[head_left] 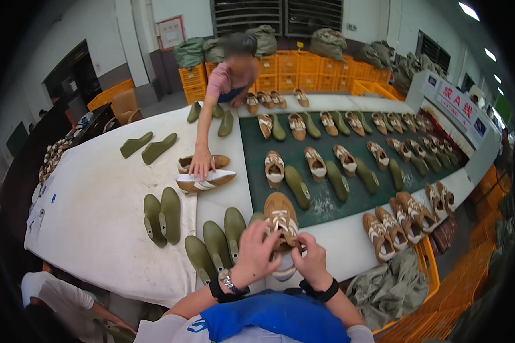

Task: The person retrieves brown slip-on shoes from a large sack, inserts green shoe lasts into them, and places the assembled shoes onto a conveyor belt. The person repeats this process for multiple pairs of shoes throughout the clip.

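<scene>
A tan-brown shoe (280, 211) with cream stripes and laces is in front of me, toe pointing away, above the table's near edge. At the left side of its opening my left hand (258, 251) grips with bent fingers. My right hand (311, 260) pinches the right rim of the collar near the heel. Under the heel shows something white, partly hidden by my hands. Close to my left hand stand several olive-green shoe lasts (216, 244). Across the table a co-worker's hand (201, 163) rests on a pair of brown shoes (206, 182).
Rows of shoes and lasts lie on a dark green conveyor belt (323, 210). More lasts (162, 216) sit on the white-covered table (97, 188). At right, finished-looking shoes (383, 231) line the belt's border, above a grey-green sack (389, 286). Orange crates (303, 68) are stacked behind.
</scene>
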Demonstrator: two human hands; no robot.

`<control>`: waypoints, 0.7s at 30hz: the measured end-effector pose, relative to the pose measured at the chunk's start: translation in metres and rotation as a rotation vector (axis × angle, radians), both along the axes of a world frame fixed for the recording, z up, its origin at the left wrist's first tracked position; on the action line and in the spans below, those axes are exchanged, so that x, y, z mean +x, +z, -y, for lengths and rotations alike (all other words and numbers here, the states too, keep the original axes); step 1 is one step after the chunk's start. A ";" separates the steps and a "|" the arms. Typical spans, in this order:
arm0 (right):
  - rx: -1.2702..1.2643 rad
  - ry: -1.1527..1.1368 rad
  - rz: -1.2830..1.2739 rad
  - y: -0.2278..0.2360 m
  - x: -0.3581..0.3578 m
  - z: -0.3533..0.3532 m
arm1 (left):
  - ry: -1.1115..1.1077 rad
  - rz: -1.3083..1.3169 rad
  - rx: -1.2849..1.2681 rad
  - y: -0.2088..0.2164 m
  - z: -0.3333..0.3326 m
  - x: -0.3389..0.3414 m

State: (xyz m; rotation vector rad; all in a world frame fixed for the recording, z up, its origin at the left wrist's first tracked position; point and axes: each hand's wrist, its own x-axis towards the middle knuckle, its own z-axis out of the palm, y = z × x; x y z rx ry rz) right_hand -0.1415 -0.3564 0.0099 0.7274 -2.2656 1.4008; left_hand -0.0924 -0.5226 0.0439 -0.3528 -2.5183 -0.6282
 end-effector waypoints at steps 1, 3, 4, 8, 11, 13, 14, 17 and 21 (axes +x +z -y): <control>-0.010 0.038 0.005 0.001 0.001 0.003 | -0.034 -0.049 0.061 0.001 -0.004 -0.002; -0.052 0.048 -0.015 0.005 0.004 0.007 | -0.046 -0.071 0.134 0.003 -0.007 -0.007; -0.068 0.031 -0.015 0.006 0.004 0.008 | -0.065 -0.057 0.167 0.002 -0.009 -0.009; -0.046 0.029 -0.088 0.006 -0.001 0.003 | -0.166 -0.130 0.239 -0.002 -0.014 -0.015; -0.101 0.038 0.076 -0.003 -0.010 -0.006 | -0.353 -0.002 0.337 -0.009 -0.012 -0.017; -0.353 0.032 0.396 -0.011 -0.015 -0.010 | -0.504 0.123 0.431 -0.014 -0.007 -0.012; -0.339 0.091 0.411 -0.015 -0.016 -0.010 | -0.593 0.186 0.491 -0.016 -0.003 -0.011; -0.212 0.072 0.432 -0.019 -0.018 -0.009 | -0.317 0.009 0.314 -0.022 0.007 -0.011; 0.044 0.039 0.144 -0.008 -0.007 -0.004 | -0.024 0.044 0.251 -0.030 0.013 -0.010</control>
